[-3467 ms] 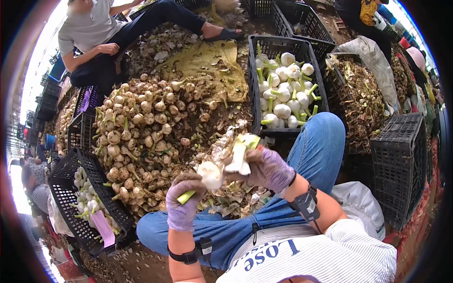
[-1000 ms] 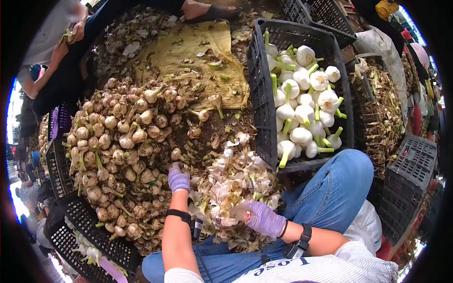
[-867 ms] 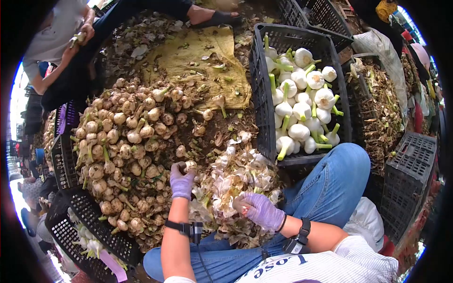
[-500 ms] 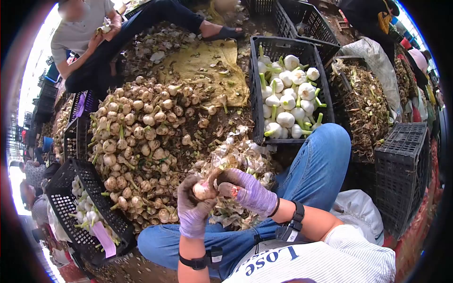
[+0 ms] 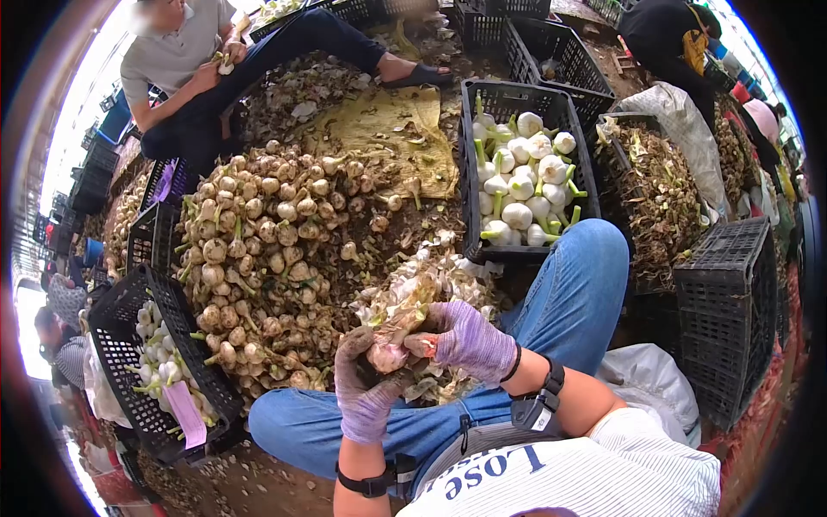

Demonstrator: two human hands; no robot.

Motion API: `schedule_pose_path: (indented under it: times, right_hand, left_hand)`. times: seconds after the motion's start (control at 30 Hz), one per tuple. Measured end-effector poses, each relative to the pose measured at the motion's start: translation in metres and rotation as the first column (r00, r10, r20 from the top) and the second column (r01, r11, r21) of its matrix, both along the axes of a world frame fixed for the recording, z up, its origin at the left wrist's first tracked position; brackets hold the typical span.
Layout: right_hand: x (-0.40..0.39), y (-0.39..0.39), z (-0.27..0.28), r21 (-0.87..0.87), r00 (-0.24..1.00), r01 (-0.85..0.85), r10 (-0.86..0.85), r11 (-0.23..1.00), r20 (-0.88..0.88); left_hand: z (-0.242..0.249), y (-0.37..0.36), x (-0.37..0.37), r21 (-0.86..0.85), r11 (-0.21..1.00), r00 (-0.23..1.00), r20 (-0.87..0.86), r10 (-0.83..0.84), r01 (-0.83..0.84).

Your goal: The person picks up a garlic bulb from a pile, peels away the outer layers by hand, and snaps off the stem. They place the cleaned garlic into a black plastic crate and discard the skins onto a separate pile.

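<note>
Lifted off the heap since a second ago: one unpeeled garlic bulb [image 5: 387, 353], now held above the lap between both gloved hands, barely shifted from half a second back. Left hand [image 5: 366, 392] cupped under the bulb, grip closed around its lower half. Right hand [image 5: 463, 338] pressed against the bulb's top from the right, fingers [image 5: 424, 345] pinched onto the papery skin; grip clamped on the same bulb.

Just beyond the hands, on the ground: a loose pile of peeled skins [image 5: 422, 289], touching the knee of the blue jeans [image 5: 577, 284]. Left of that, a large heap of dirty unpeeled garlic [image 5: 267, 250], spreading up to a yellowish sack [image 5: 388, 129] laid flat on the ground.

Containers: black crate [image 5: 469, 155] straight ahead, about half filled with clean white peeled bulbs [image 5: 521, 185], green stems sticking out. Second black crate [image 5: 121, 319] at the lower left, holding a smaller batch of white bulbs and a pink tag [image 5: 185, 414]. Further crate [image 5: 685, 202] at the right packed with dry brown stalks and roots. Black crate [image 5: 728, 319] turned upside down by the right knee, contents hidden.

Far side of the heap: another person [image 5: 185, 65], seated, hands on a bulb.
</note>
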State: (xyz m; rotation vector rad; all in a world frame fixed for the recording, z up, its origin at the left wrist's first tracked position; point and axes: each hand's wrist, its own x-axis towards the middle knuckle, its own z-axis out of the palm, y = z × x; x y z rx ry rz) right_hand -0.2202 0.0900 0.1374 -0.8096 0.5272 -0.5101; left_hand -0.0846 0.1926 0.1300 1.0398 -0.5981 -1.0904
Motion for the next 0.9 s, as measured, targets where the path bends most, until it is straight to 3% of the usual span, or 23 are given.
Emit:
schedule_pose_path:
  times: [0.07, 0.13, 0.2, 0.23, 0.27, 0.3, 0.37, 0.4, 0.43, 0.47, 0.53, 0.6, 0.67, 0.73, 0.77, 0.83, 0.9]
  right_hand:
    - [0.001, -0.001, -0.007, -0.042, 1.0, -0.006, 0.006, 0.999, 0.002]
    - [-0.003, -0.006, -0.004, -0.071, 0.999, -0.051, 0.05, 0.996, -0.005]
    - [-0.004, -0.008, -0.008, -0.096, 0.996, -0.092, 0.091, 0.991, -0.015]
    - [-0.003, -0.008, -0.016, -0.223, 0.998, -0.066, 0.064, 0.972, -0.016]
    - [-0.002, -0.008, -0.018, -0.348, 0.999, -0.04, 0.038, 0.937, -0.013]
    - [-0.004, -0.01, -0.017, -0.347, 0.999, -0.04, 0.037, 0.937, -0.014]
    - [-0.007, -0.014, -0.01, -0.656, 0.988, -0.09, -0.017, 0.75, -0.155]
    - [-0.006, -0.013, -0.006, -0.654, 0.988, -0.091, -0.015, 0.751, -0.154]
    - [-0.006, -0.011, -0.002, -0.501, 0.998, -0.058, 0.034, 0.863, -0.055]
    - [-0.007, -0.009, 0.0, -0.326, 0.997, -0.041, 0.061, 0.944, 0.051]
    - [-0.006, -0.004, -0.006, -0.269, 0.997, -0.075, 0.081, 0.96, 0.01]
    - [-0.001, 0.0, -0.002, -0.011, 0.991, 0.028, -0.026, 1.0, 0.129]
    - [-0.001, 0.001, -0.008, -0.087, 0.996, 0.078, -0.073, 0.993, 0.057]
    - [-0.001, -0.002, -0.011, -0.282, 0.981, 0.014, -0.068, 0.959, -0.18]
    - [-0.002, -0.003, -0.01, -0.282, 0.982, 0.015, -0.068, 0.959, -0.179]
    - [-0.004, -0.006, -0.009, -0.311, 0.958, -0.081, -0.012, 0.947, -0.288]
    - [-0.006, -0.009, -0.011, -0.311, 0.981, -0.089, 0.03, 0.946, -0.191]
  left_hand:
    - [0.002, -0.002, -0.001, -0.032, 0.999, 0.998, 0.065, 0.015, -0.013]
    - [0.004, -0.004, -0.002, 0.011, 0.996, 0.968, -0.237, -0.088, 0.094]
    - [0.005, -0.006, -0.007, -0.036, 0.998, 0.948, -0.311, -0.069, 0.061]
    - [0.004, -0.006, -0.006, -0.026, 0.993, 0.912, -0.393, -0.115, 0.114]
    - [0.002, -0.005, -0.004, -0.021, 0.986, 0.868, -0.472, -0.157, 0.167]
    - [-0.013, -0.006, 0.006, -0.046, 0.971, 0.69, -0.696, -0.198, 0.233]
    - [-0.013, -0.002, 0.004, -0.009, 0.975, 0.621, -0.77, -0.147, 0.22]
    - [-0.007, -0.004, 0.002, 0.028, 0.977, 0.546, -0.833, -0.093, 0.21]
    - [0.0, -0.007, -0.002, -0.05, 0.983, 0.633, -0.758, -0.153, 0.177]
    - [0.001, -0.01, -0.002, -0.049, 0.983, 0.633, -0.759, -0.154, 0.179]
    - [0.001, -0.012, -0.003, -0.021, 0.988, 0.912, -0.38, -0.152, 0.156]
    - [0.002, -0.012, -0.006, -0.006, 0.993, 0.916, -0.387, -0.11, 0.117]
    - [0.0, -0.009, -0.008, 0.014, 0.998, 0.958, -0.279, -0.061, 0.067]
    - [-0.006, -0.008, -0.009, 0.019, 0.999, 0.971, -0.237, -0.039, 0.045]
    - [-0.005, -0.009, -0.011, 0.021, 1.0, 0.981, -0.194, -0.016, 0.02]
    - [0.006, -0.011, -0.013, 0.033, 0.999, 0.962, -0.273, -0.032, 0.042]
    - [0.009, -0.011, -0.014, 0.043, 0.997, 0.935, -0.351, -0.047, 0.066]
